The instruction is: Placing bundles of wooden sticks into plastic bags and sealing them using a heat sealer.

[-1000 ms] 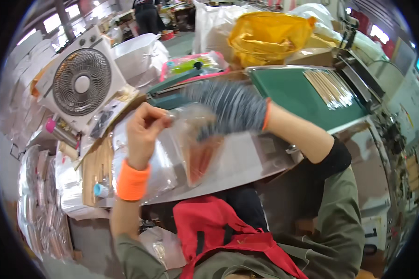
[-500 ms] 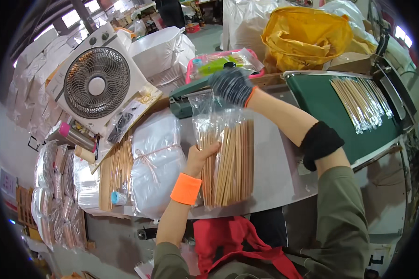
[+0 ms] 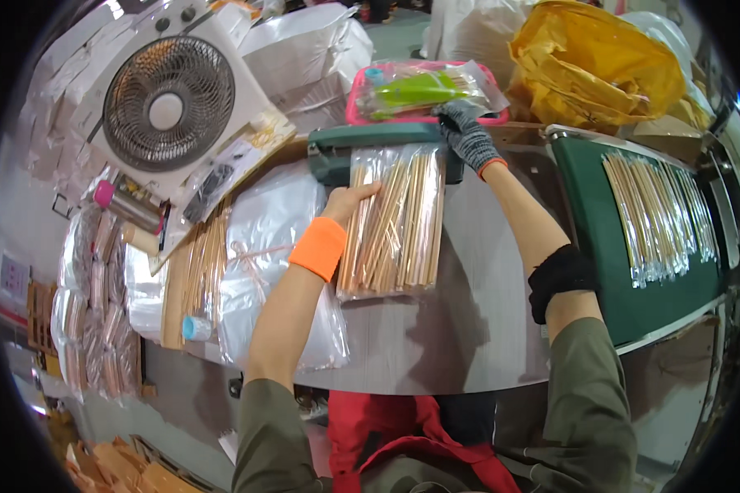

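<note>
My bare left hand (image 3: pixel 350 203), with an orange wristband, grips the left side of a clear plastic bag of wooden sticks (image 3: pixel 395 230), its thumb lying over the front. The bag's upper end reaches the green bag sealer (image 3: pixel 376 136), and its lower end lies over the grey table (image 3: pixel 493 329). At the sealer's right end my right hand (image 3: pixel 469 135), in a grey knitted glove, is closed on the tip of the sealer's arm. Its fingertips are partly hidden. To the left lies a tied stack of clear plastic bags (image 3: pixel 275 222).
A pink tray (image 3: pixel 358 103) with a green packet stands behind the sealer. Bagged sticks (image 3: pixel 654 218) lie on a green board (image 3: pixel 584 205) at right. A fan (image 3: pixel 168 107), a bottle (image 3: pixel 131 205) and loose sticks (image 3: pixel 201 263) are at left. A yellow sack (image 3: pixel 600 66) stands behind.
The bag of sticks has moved away from me, its upper end now at the sealer. The sealer's arm has come down with my right hand on its end. The view has shifted.
</note>
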### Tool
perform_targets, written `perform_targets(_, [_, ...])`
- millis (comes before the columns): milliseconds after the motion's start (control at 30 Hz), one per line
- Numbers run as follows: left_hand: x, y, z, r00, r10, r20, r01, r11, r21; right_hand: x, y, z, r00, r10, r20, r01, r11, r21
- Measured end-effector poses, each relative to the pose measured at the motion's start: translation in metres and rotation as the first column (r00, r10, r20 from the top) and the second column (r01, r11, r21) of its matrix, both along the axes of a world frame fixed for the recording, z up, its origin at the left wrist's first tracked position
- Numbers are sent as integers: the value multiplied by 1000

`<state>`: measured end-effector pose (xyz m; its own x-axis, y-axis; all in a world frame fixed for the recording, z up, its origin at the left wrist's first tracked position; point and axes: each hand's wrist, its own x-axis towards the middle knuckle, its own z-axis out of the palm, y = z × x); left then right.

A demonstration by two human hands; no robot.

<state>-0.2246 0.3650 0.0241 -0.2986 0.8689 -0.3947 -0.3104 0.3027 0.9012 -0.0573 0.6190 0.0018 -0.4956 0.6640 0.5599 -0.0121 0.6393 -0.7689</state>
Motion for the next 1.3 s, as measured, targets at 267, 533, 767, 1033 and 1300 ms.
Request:
perform_targets(267, [88,-306,54,688,-98,-719,18,993,-118,-20,-42,41,916,-265,301,156,927,342])
perform_targets(533, [226,-580,47,507,-349,-788,-176,853,-492,-21,-40,47,725,-388,569,145,894,424])
perform_targets(767, [252,-605,3,562,-447,-696,-2,840,-542,-23,-87,20,971,123,204,-83,977,-194])
perform_targets(1033, [268,-608,-10,476,-430,-767,108,894,-434,29,-460,-3,885,128,-448,-425,-173,-888])
perform_targets(1300, [273,-678,20,296,-686,-665,122,717,-686,-2,-629,-4,308,912,-271,-720,37,-693])
